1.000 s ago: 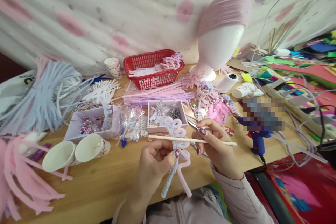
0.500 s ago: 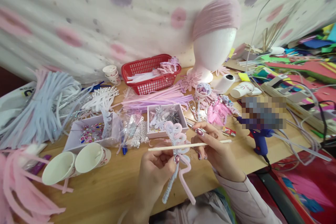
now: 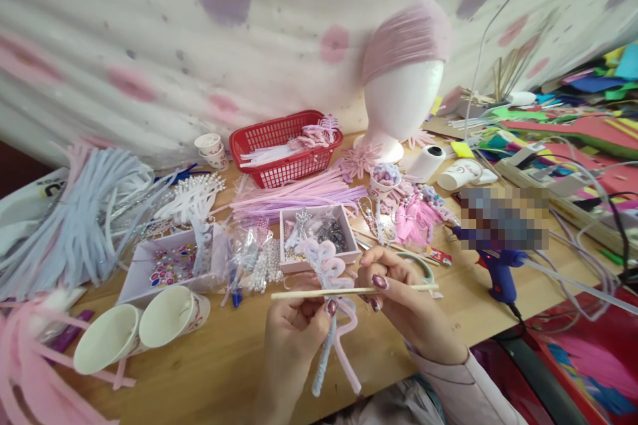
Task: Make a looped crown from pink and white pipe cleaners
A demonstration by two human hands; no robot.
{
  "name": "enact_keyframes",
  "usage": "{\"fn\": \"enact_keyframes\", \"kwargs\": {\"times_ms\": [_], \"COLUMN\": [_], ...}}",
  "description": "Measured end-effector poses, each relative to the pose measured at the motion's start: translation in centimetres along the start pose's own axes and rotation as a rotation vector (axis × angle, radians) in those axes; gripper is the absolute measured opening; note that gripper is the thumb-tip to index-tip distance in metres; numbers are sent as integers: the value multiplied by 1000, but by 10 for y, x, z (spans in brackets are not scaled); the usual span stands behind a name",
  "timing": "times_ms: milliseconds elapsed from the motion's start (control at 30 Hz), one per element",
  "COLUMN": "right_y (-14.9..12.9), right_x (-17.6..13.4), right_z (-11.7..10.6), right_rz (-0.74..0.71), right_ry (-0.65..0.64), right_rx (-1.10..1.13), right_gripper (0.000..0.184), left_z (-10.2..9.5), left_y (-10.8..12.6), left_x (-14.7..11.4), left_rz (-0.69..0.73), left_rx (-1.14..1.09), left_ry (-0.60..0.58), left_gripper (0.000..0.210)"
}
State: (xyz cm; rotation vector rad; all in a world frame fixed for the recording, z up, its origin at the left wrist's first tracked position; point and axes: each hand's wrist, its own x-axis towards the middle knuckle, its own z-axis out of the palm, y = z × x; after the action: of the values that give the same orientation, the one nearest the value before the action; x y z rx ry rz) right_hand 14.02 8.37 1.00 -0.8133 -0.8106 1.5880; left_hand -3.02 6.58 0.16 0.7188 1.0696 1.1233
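My left hand [image 3: 294, 332] pinches a piece of looped pipe cleaner [image 3: 329, 264], pale blue and pink, between thumb and fingers. The loops stand above the grip. Below it hang a twisted blue stem and a loose, bent pink end [image 3: 347, 362]. A thin wooden stick [image 3: 294, 294] lies level across the front of the piece, with its left part at my left hand. Closed around the stick's right part are the thumb and fingers of my right hand [image 3: 406, 299]. Whether the pink strand wraps the stick is hidden by the fingers.
Behind the hands sits a white box [image 3: 319, 265] of small parts. At left stand two paper cups [image 3: 169, 319]. A blue glue gun [image 3: 501, 272] rests at right, its top blurred out. Farther back are a red basket [image 3: 284, 172] and a foam head [image 3: 401, 106].
The view has shifted slightly. The looped piece leans a little more left, and the stick has shifted slightly left and down in the view. Both hands keep their grips.
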Motion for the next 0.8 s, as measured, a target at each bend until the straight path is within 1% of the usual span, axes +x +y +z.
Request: {"fn": "enact_keyframes", "kwargs": {"times_ms": [67, 133, 200, 233, 267, 333, 367, 433, 500, 533, 600, 667, 733, 800], "right_y": [3, 3, -2, -6, -11, -22, -26, -30, -25, -20, -9, 2, 10, 16], "right_x": [-1, -1, -2, -3, -4, -9, -13, -20, -28, -32, -37, -41, -45, -49], "right_z": [0, -2, -7, -11, -16, -28, -34, -45, -55, -58, -61, -60, -55, -48], "right_rz": [-68, -160, -285, -364, -456, -641, -711, -789, -780, -759, -717, -719, -732, -707], "right_ry": [-14, -30, 9, 69, 155, 369, 465, 609, 710, 737, 730, 674, 616, 507], "right_rx": [12, 34, 30, 3, -40, -162, -222, -344, -540, -662, -908, -1061, -1127, -1174], "right_gripper": [24, 24, 22, 20, 18, 17, 19, 22, 24, 25, 25, 21, 15, 15], "left_z": [-1, -2, -3, -4, -5, -5, -5, -5, -5, -6, -7, -9, -11, -11], "left_y": [-1, 0, 0, 0, -1, -2, -4, -5, -6, -6, -6, -6, -9, -17], "left_x": [1, 2, 3, 3, 3, 3, 3, 3, 4, 5, 6, 5, 1, -5], "left_rz": [-47, -58, -56, -57, -61, -60, -53, -35, -27, -28, -27, -20, -18, -21], "left_rx": [-10, -20, -31, -35, -40, -59, -72, -97, -98, -88, -63, -44, -27, -7], "left_ry": [-11, -11, -10, -4, 5, 44, 70, 106, 94, 74, 48, 62, 91, 131], "left_gripper": [7, 9, 10, 11, 13, 17, 19, 23, 26, 28, 29, 30, 31, 33]}}
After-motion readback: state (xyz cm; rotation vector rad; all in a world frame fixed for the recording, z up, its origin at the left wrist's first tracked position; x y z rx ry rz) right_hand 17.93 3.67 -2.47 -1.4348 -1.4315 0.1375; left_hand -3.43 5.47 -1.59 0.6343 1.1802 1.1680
